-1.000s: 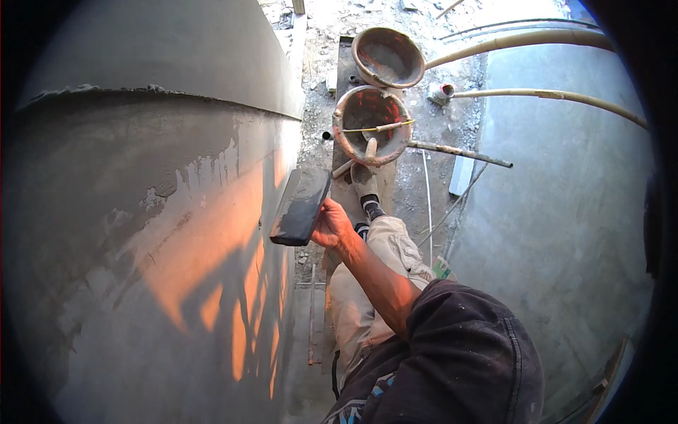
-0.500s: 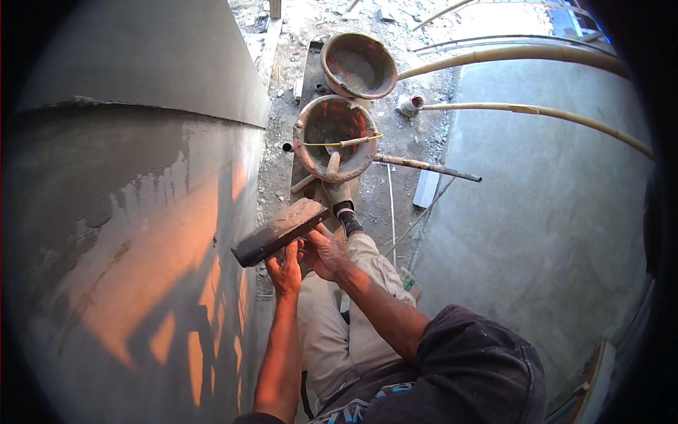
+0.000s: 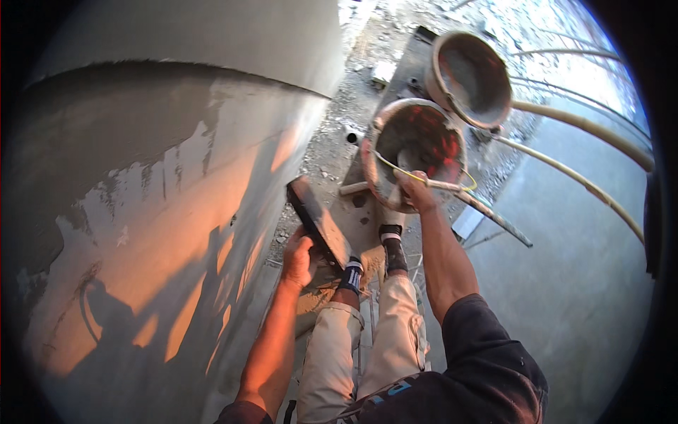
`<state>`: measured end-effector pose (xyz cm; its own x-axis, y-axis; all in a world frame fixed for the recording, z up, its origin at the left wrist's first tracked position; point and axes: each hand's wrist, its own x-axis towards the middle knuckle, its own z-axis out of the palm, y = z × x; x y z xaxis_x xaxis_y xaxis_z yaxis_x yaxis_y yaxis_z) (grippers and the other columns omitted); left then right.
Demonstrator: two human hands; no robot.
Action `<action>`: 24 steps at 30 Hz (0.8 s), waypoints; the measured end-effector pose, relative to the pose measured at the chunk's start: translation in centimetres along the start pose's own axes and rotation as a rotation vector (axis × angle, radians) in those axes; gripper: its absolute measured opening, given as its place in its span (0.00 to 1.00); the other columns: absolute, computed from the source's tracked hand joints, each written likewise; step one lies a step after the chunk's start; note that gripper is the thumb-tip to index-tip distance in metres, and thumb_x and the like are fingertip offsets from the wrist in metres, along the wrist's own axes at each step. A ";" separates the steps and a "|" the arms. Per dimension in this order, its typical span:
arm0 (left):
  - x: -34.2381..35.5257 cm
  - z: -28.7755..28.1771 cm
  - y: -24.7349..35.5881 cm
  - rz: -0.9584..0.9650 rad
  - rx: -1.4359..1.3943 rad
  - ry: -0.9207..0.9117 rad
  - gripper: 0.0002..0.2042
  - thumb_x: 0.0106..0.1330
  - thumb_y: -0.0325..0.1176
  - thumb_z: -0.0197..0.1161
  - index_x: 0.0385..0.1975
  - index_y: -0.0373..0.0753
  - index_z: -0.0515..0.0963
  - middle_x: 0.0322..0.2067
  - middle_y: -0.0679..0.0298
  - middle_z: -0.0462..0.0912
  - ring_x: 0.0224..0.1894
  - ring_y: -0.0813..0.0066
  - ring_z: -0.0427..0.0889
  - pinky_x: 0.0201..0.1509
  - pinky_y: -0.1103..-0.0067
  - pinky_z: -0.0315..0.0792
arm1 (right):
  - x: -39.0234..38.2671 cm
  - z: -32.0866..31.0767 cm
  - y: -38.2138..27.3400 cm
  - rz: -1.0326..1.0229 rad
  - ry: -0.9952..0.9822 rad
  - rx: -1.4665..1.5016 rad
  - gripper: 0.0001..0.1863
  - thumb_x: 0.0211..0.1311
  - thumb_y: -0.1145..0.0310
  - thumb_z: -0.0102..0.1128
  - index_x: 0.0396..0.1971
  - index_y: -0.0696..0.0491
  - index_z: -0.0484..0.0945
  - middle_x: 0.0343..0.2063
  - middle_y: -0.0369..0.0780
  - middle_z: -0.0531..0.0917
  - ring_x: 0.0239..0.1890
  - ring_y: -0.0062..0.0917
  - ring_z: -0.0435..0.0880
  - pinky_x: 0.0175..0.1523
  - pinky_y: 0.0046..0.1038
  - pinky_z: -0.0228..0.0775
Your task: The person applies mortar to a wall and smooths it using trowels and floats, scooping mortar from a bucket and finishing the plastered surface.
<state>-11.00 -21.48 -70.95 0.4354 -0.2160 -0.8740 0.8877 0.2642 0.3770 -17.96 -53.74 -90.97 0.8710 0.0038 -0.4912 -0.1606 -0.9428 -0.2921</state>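
Observation:
My left hand (image 3: 300, 260) grips a long, dark-edged plastering float (image 3: 321, 225) with a mortar-stained face, tilted beside the wall. Over the near rim of a mortar-crusted bucket (image 3: 373, 161), my right hand (image 3: 418, 191) is closed around the handle of a tool that reaches into it. The hand covers most of that handle, and I cannot make out the tool's kind. The bucket's yellow wire bail (image 3: 390, 165) and its pale grip cross beside my fingers. Red marks and some grey material show inside.
A second bucket (image 3: 436, 71) stands just beyond on the same plank (image 3: 406, 67). The partly wet plastered wall (image 3: 169, 184) rises at left. Bamboo poles (image 3: 586, 131) and a pipe (image 3: 505, 227) lie to the right, near a smooth grey surface (image 3: 565, 261). Rubble covers the far ground.
My right hand has left the float and moved forward to the tool handle in the bucket. The left hand keeps the float, now turned and lower. The view has shifted, with the buckets further right.

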 end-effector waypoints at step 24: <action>5.0 0.0 -0.6 -0.022 -0.868 -0.477 0.25 0.75 0.47 0.50 0.64 0.39 0.72 0.61 0.57 0.78 0.62 0.59 0.77 0.69 0.59 0.67 | -23.5 -22.0 -11.4 0.463 -0.154 0.568 0.26 0.62 0.58 0.65 0.55 0.58 0.75 0.41 0.55 0.84 0.43 0.52 0.85 0.46 0.49 0.75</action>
<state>-9.35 -22.70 -75.54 0.6041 -0.5342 -0.5914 0.5614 0.8120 -0.1600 -26.40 -50.39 -58.07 0.5879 -0.2652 -0.7643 -0.7463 -0.5424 -0.3859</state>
